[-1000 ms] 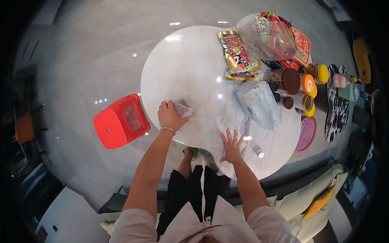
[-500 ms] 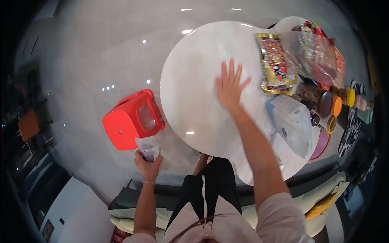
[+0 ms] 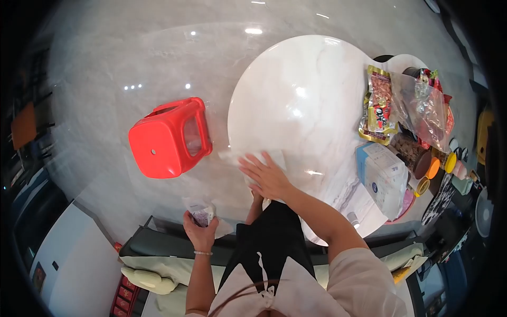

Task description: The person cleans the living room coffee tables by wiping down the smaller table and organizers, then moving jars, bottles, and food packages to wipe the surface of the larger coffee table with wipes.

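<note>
My left hand (image 3: 200,233) is closed around a small, crumpled plastic packet (image 3: 202,215), whitish with purple print, low over the floor on the left. Thin clear plastic trails beside it. At the near left edge of the white marble-look table (image 3: 285,100), my right hand (image 3: 266,177) lies flat with its fingers spread. Beneath that palm is a thin white sheet (image 3: 275,157), like a wipe or tissue, that reaches past the table's rim; motion blurs it somewhat. Whether the fingers grip the sheet cannot be seen.
A red plastic stool (image 3: 158,148) stands on the floor left of the table. Gold snack packets (image 3: 379,103), a clear plastic bag (image 3: 422,111), a blue-and-white package (image 3: 385,177) and several lidded jars (image 3: 422,164) crowd the table's right side. A sofa (image 3: 163,264) is close behind me.
My right hand has swept from the table's middle down and left to its near edge, where the white sheet now shows. My left hand, still holding the packet, sits slightly lower and farther right.
</note>
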Available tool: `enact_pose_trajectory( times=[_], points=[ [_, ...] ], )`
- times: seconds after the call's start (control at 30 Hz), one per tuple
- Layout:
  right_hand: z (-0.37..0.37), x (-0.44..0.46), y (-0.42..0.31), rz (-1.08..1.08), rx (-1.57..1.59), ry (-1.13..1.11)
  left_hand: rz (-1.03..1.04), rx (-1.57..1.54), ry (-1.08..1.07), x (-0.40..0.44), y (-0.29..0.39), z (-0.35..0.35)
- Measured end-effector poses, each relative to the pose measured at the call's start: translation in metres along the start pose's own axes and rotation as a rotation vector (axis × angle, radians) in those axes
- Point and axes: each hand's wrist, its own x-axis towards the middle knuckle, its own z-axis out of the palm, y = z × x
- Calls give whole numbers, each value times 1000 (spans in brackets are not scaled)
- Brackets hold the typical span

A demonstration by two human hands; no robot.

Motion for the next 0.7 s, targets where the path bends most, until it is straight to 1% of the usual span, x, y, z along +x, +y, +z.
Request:
enact_pose_trajectory(
  times=[0.03, 0.1, 0.13, 0.17, 0.2, 0.23, 0.27, 0.3, 0.33, 0.37, 0.4, 0.43, 0.47, 0.5, 0.53, 0.57, 0.6, 0.63, 0.67, 0.7],
  points=[
    [3, -16, 13, 5, -9, 0, 4, -8, -5, -1, 4, -3],
    [8, -49, 42, 9, -103, -47, 41, 87, -29, -1, 7, -11],
    [-16, -51, 62, 164, -109, -49, 37, 83, -48, -2, 2, -13],
    [-47, -51, 88, 266, -123, 98, 27, 71, -44, -2, -4, -13],
    [-70, -44, 113, 444, -265, 241, 15, 55, -33, -3, -9, -11],
    [-89, -38, 144, 537, -340, 422, 14, 25, -54, -6, -1, -9],
    [-106, -30, 175, 583, -496, 487, 6, 31, -55, -7, -4, -3],
    [-118, -22, 207, 548, -493, 586, -31, -92, -79, -11, -8, 1],
    [-130, -6, 222, 581, -459, 648, -72, -207, -105, -17, -11, 3],
    [-136, 11, 231, 613, -439, 699, -13, -41, -103, -23, -14, 5],
    [-135, 31, 232, 670, -470, 779, -19, -62, -88, -28, -24, 10],
    [-132, 47, 231, 656, -523, 788, -50, -23, -116, -32, -21, 14],
    [-142, 61, 193, 708, -459, 594, -75, 15, -141, -33, -18, 16],
    [-132, 71, 184, 572, -449, 612, -75, 28, -142, -31, -19, 19],
    [-139, 78, 149, 559, -346, 446, -26, 65, -122, -31, -20, 21],
    [-107, 83, 148, 393, -472, 485, 23, 101, -103, -31, -18, 24],
    [-87, 83, 129, 283, -370, 545, 30, 110, -108, -27, -12, 27],
    [-69, 79, 106, 200, -237, 515, 52, 91, -97, -20, -3, 29],
    [-48, 69, 86, 47, -119, 497, 78, 67, -80, -12, 9, 33],
    [-20, 56, 65, -36, -54, 401, 101, 65, -81, -3, 24, 38]
  ],
)
